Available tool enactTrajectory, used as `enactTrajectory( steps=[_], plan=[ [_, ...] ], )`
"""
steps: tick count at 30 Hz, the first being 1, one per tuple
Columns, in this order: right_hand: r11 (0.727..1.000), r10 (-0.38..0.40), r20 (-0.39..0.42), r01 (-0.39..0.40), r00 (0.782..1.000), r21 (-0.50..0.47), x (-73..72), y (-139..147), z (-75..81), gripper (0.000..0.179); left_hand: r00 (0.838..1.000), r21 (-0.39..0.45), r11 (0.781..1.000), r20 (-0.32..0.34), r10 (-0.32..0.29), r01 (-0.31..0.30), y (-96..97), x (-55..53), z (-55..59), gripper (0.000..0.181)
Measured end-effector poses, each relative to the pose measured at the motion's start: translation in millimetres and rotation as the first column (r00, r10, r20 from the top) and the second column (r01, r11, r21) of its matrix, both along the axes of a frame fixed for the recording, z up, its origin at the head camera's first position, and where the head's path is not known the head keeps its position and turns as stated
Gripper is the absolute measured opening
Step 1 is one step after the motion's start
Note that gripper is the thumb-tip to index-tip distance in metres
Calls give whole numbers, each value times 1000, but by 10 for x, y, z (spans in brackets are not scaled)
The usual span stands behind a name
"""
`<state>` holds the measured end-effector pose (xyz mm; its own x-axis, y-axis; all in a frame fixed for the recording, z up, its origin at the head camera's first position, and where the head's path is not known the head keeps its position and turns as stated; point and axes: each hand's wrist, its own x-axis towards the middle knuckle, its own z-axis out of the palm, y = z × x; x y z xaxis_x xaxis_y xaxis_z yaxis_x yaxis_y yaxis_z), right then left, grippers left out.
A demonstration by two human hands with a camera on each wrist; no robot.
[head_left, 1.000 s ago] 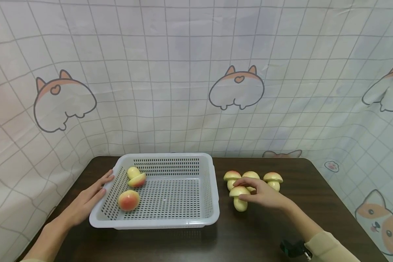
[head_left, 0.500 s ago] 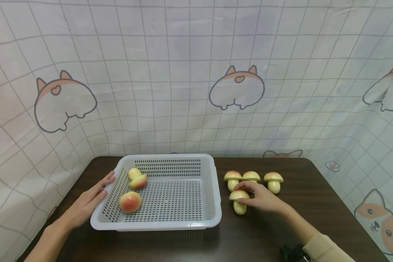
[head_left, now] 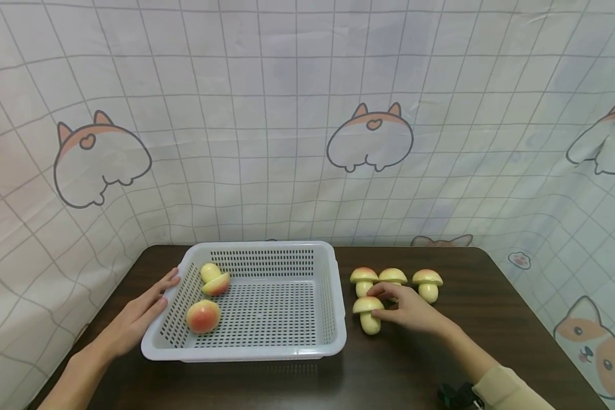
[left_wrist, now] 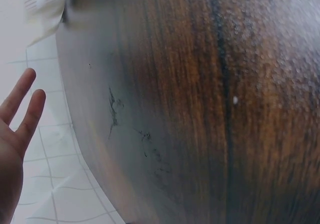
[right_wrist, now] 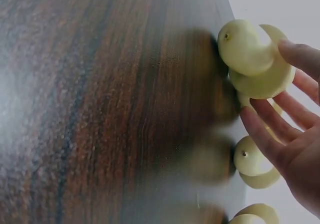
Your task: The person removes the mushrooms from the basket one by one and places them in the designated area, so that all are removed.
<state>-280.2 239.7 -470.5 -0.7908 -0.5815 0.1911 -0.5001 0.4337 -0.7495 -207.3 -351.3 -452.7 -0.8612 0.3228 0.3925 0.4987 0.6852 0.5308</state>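
Note:
My right hand [head_left: 410, 310] pinches a pale yellow toy mushroom [head_left: 365, 305] by its cap, right of the basket. In the right wrist view, the thumb [right_wrist: 299, 57] lies on one side of the cap and fingers on the other, with the mushroom's stem [right_wrist: 242, 44] facing the camera. At the left rim of a light grey plastic basket [head_left: 246, 354], my left hand [head_left: 133, 322] rests with its fingers extended. Inside the basket, one mushroom [head_left: 215, 283] lies tipped over near the back left, and another shows its reddish cap [head_left: 203, 316].
Behind my right hand stand mushrooms: one at the left [head_left: 364, 279], one partly hidden in the middle [head_left: 392, 275] and one at the right [head_left: 427, 285]. A small black object [head_left: 458, 396] is by the right sleeve. A patterned cloth [head_left: 287, 171] surrounds the dark table [head_left: 389, 376].
The mushroom in my right hand has shifted slightly left and toward me. The basket has slid slightly right and nearer, the left hand staying at its rim.

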Motion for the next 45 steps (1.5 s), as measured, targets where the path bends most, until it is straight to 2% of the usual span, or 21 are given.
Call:
enactTrajectory(
  steps=[5,8,11,15,19,24,28,32,35,42,45],
  plan=[
    [1000,-10,2,10,1000,-4,3,10,24,39,1000,1,1000,2,-2,2,4,-7,-13,47],
    [1000,-20,5,20,1000,-9,0,24,90,43,1000,6,1000,-1,-8,8,8,-11,-11,48],
    [1000,-30,-8,30,1000,-10,-36,9,225,44,1000,12,1000,-4,-12,12,9,-8,0,47],
    [1000,-16,-90,17,996,6,-131,-110,503,39,1000,10,1000,0,-5,5,6,6,16,47],
    [998,28,-179,-17,983,65,-232,-365,845,34,1000,5,1000,9,0,0,0,15,18,47],
    [989,95,-164,-75,982,126,-364,-848,1208,33,1000,10,1000,9,-3,3,-10,15,9,47],
    [974,151,-166,-118,974,195,-462,-1310,1367,30,1000,24,1000,8,-14,14,-6,13,2,48],
    [940,266,-154,-221,952,259,-560,-1773,1384,30,1000,30,999,10,-26,25,5,-1,5,48],
    [911,334,-111,-291,936,292,-625,-2103,1313,34,1000,16,1000,16,-16,15,11,-12,11,47],
    [849,354,97,-363,930,385,-670,-2674,1058,55,999,35,999,30,-16,15,29,-23,6,45],
    [819,372,130,-391,919,419,-667,-2831,927,64,999,40,999,33,-15,13,27,-12,2,46]
  ],
)
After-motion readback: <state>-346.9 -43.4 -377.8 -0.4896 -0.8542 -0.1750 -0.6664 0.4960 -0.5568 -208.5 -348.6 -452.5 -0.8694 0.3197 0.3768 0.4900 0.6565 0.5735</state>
